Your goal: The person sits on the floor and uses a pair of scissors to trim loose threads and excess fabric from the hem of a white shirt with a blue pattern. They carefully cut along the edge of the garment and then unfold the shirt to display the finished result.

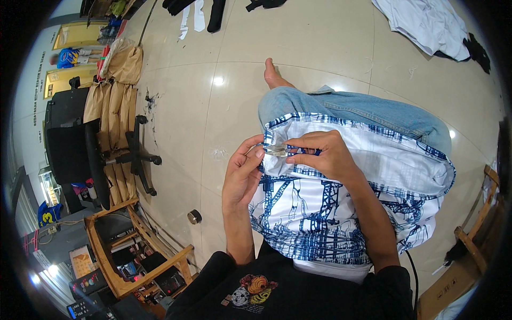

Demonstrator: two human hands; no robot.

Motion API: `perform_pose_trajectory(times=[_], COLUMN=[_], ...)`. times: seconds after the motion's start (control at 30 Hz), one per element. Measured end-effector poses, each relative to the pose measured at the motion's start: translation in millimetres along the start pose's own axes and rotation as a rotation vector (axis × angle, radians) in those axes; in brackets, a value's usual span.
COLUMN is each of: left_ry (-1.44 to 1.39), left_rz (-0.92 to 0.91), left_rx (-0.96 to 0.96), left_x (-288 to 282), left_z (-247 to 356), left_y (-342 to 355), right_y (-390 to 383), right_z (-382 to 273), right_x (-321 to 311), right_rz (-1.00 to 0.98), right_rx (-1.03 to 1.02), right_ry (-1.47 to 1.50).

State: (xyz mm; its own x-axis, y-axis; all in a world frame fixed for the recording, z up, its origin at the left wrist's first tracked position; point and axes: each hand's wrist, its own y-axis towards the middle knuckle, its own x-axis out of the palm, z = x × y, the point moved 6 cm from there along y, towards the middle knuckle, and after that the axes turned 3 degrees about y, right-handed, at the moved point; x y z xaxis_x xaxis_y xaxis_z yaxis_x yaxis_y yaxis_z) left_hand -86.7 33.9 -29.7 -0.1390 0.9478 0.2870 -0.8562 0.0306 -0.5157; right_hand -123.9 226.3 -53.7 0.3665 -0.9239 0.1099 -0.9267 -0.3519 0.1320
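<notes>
Across my lap lies a white garment [304, 208] with a dark blue line print, its hemmed opening turned up to show the white inside. My left hand [241, 173] pinches the corner of that hem between thumb and fingers. In my right hand [325, 152] is a pair of small metal thread snips [277, 150], with a bit of blue showing under the fingers. The blades point left and lie against the hem, close to my left fingertips. Whether they touch a thread is too small to tell.
I sit on a tiled floor [234, 90]. A black office chair [85, 160] and brown sacks stand at left, near a wooden frame [114, 277]. A round metal tin [194, 216] lies nearby. White cloth [426, 26] is at far right, a cardboard box [448, 288] at near right.
</notes>
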Motion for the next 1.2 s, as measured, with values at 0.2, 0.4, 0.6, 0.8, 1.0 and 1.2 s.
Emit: perform_pose_trajectory(times=[0.2, 0.4, 0.6, 0.8, 1.0, 1.2], left_ry=[-0.009, -0.024, -0.04, -0.035, -0.039, -0.052], left_rz=[-0.013, -0.001, 0.001, -0.006, -0.01, -0.028], left_rx=[-0.004, 0.004, 0.013, -0.003, -0.004, -0.002], left_x=[-0.5, 4.5, 3.0, 2.8, 3.3, 4.0], left_z=[-1.3, 2.9, 2.6, -0.7, -2.1, -0.3], left_y=[-0.2, -1.4, -1.2, -0.8, -0.7, -0.4], right_y=[-0.3, 2.2, 0.3, -1.0, -0.8, 1.6], right_z=[0.9, 1.4, 3.2, 5.6, 4.7, 0.5], right_x=[-1.1, -6.2, 0.9, 1.5, 0.7, -5.1], right_rz=[-0.047, 0.087, -0.033, -0.053, -0.058, 0.061], right_rx=[-0.005, -0.044, 0.06, 0.068, 0.06, 0.008], right_ry=[-0.083, 0.015, 0.059, 0.056, 0.013, 0.028])
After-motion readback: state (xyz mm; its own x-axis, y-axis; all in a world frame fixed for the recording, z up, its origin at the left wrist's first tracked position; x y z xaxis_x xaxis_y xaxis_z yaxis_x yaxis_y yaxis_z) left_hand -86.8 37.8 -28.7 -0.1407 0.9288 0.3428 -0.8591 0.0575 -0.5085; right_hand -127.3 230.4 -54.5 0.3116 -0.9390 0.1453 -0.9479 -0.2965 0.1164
